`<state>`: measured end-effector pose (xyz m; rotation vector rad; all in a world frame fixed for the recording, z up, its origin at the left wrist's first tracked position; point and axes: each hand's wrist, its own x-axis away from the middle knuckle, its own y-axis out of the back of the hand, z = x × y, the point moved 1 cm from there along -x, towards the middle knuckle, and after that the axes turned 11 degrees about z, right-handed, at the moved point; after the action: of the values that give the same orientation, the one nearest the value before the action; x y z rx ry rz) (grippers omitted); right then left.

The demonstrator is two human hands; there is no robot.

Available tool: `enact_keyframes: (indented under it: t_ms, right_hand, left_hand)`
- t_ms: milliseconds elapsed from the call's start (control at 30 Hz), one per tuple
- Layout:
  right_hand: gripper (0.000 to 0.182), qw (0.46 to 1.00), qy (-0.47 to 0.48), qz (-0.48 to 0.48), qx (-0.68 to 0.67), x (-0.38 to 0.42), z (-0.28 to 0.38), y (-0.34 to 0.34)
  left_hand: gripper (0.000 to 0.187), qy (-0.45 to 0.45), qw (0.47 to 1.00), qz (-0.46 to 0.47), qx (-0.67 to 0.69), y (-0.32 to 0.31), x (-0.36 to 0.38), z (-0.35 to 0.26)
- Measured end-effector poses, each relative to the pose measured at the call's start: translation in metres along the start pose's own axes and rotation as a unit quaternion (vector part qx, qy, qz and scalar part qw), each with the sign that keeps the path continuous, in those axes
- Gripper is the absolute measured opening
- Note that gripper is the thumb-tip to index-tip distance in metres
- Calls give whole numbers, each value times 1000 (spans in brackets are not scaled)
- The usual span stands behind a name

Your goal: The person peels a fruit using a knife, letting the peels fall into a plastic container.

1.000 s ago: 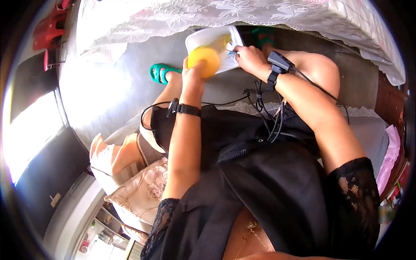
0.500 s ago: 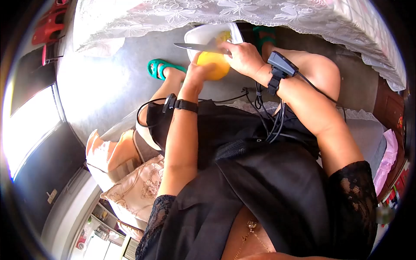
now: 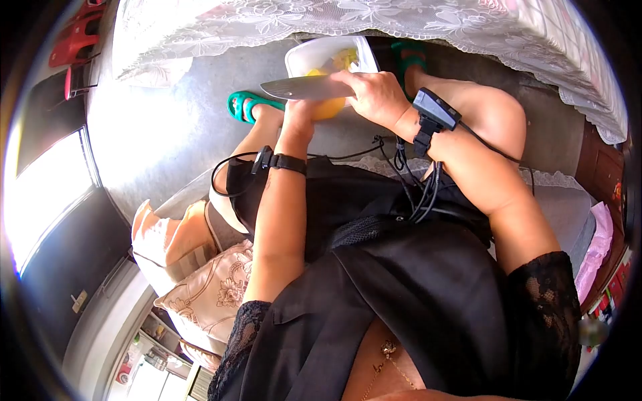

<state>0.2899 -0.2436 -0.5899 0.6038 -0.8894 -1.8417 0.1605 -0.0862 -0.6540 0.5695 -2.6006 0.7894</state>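
Note:
A broad-bladed kitchen knife [image 3: 294, 88] is in my right hand [image 3: 380, 97], its fingers wrapped round the handle end. The blade points left with its flat side turned up towards me. Under it, my left hand [image 3: 299, 115] holds a large smooth yellow fruit [image 3: 329, 109], whose exact kind I cannot make out. Blade and right hand hide much of the fruit and my left fingers. Just beyond both hands stands a white plastic bin [image 3: 304, 55] with yellow peelings [image 3: 345, 58] in it.
A lace-covered table [image 3: 267, 23] runs along the far side above the bin. Green sandals [image 3: 242, 105] rest on the grey floor [image 3: 180, 127]. Black cables [image 3: 428, 190] run from the wrist devices across my lap. A patterned cushion [image 3: 221, 284] lies at my left.
The knife blade has turned to show more of its flat side and dropped lower over the fruit. More of the fruit is now covered, and more of the bin's inside shows.

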Motion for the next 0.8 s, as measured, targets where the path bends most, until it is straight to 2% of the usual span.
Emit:
enact_keyframes:
  t_ms: [167,300,367,500,567,633,800]
  right_hand:
    - [39,1000,-13,3,-4,-2,-12,-11]
    - [28,981,-159,98,49,-2,-54,-26]
    - [21,983,-164,74,27,-2,-49,-18]
    - [29,997,-67,40,4,-4,-18,5]
    - [31,1000,-7,9,-8,-5,-7,3]
    - [35,1000,-3,23,-15,-3,-4,0]
    - [37,999,-3,23,-22,-2,-9,-3]
  left_hand:
    - [53,47,997,-50,36,-6,3,4]
    - [55,10,999,-31,-35,-9,5,-1]
    - [54,-6,998,-16,-62,-13,8,-10]
    - [50,6,993,-94,-75,-8,6,-7]
    - [48,16,993,-84,-85,-5,6,-7]
    - [47,27,993,-61,-95,-3,7,-9]
    - [47,24,994,-72,-78,-7,7,-7]
